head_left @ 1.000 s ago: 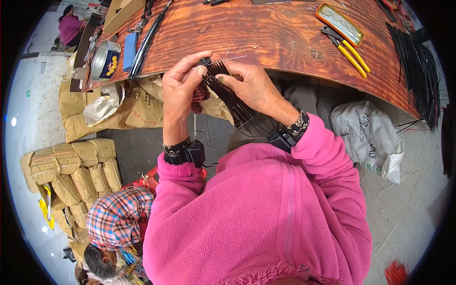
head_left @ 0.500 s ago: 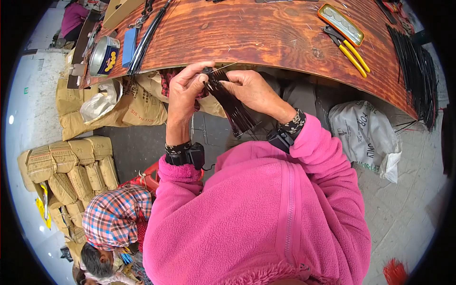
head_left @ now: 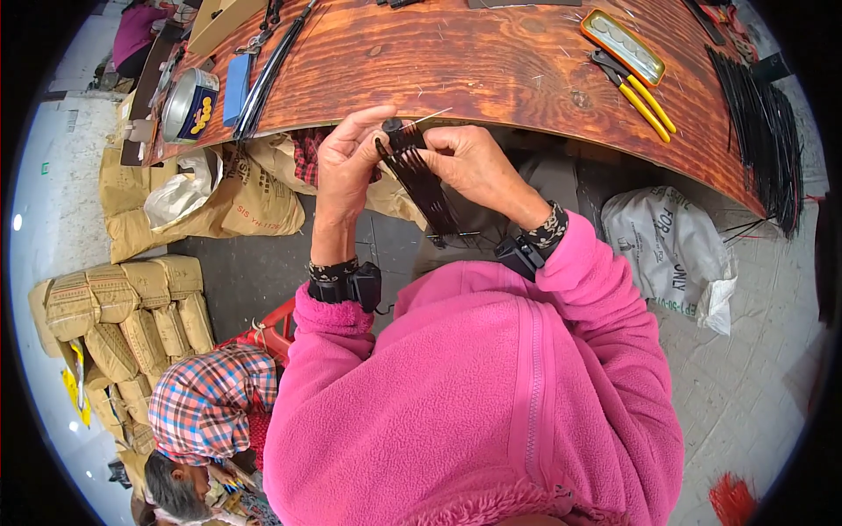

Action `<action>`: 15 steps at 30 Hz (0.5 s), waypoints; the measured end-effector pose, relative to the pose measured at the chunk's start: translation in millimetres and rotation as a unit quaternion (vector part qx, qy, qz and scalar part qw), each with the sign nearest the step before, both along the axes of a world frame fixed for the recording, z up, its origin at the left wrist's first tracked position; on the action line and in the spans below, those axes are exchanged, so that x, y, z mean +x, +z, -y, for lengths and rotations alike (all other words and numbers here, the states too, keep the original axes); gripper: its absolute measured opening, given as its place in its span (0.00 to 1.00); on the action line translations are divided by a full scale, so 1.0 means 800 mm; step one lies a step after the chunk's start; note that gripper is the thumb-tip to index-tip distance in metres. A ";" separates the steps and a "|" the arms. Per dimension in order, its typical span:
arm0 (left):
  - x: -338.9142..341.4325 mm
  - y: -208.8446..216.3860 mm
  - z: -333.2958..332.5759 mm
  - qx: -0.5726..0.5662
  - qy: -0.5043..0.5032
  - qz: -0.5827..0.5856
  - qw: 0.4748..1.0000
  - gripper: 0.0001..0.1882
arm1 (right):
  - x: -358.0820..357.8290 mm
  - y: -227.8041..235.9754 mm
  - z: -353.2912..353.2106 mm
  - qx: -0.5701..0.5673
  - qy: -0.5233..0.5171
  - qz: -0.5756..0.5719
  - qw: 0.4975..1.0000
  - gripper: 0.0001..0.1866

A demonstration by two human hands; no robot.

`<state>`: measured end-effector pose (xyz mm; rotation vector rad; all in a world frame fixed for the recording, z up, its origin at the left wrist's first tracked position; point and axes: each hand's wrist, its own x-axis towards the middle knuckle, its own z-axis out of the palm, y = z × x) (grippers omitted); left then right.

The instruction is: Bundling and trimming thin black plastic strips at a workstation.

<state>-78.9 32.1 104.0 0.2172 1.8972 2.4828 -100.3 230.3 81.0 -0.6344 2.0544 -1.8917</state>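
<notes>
A dark piece made of many thin black strands (head_left: 425, 197) hangs in front of me, just off the table's near edge. My left hand (head_left: 345, 162) is closed on its upper left side, thumb and fingers pinched around it. On the upper right side, my right hand (head_left: 478, 171) pinches the strands between thumb and fingers. A small round black end (head_left: 392, 125) shows at the top by my left fingertips. From the top a thin pale wire or needle (head_left: 431, 115) slants out to the right. Another thin rod (head_left: 458, 234) crosses the strands' lower end.
Yellow-handled pliers (head_left: 645, 105) and a yellow-rimmed tin (head_left: 623, 46) lie on the wooden table (head_left: 491, 66). Black strands (head_left: 754, 131) hang over its right end. At left are a can (head_left: 190, 105), a blue block (head_left: 237, 88) and stacked sacks (head_left: 114, 298). A person in plaid (head_left: 210, 399) sits lower left.
The strand piece now hangs more steeply, its lower end swung slightly left. The round black end and the slanting wire show more clearly. Both hands keep their hold.
</notes>
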 end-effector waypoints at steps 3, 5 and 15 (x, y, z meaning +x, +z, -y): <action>0.000 -0.011 0.003 0.006 -0.016 0.030 0.999 0.21 | 0.002 -0.002 -0.001 0.010 -0.013 -0.040 0.999 0.14; -0.001 -0.016 0.005 0.012 -0.019 0.034 0.999 0.20 | 0.001 -0.003 -0.003 0.007 -0.010 -0.053 0.999 0.13; -0.003 -0.022 0.013 0.097 -0.072 0.028 0.992 0.20 | -0.016 -0.002 -0.006 0.001 0.071 -0.021 0.997 0.11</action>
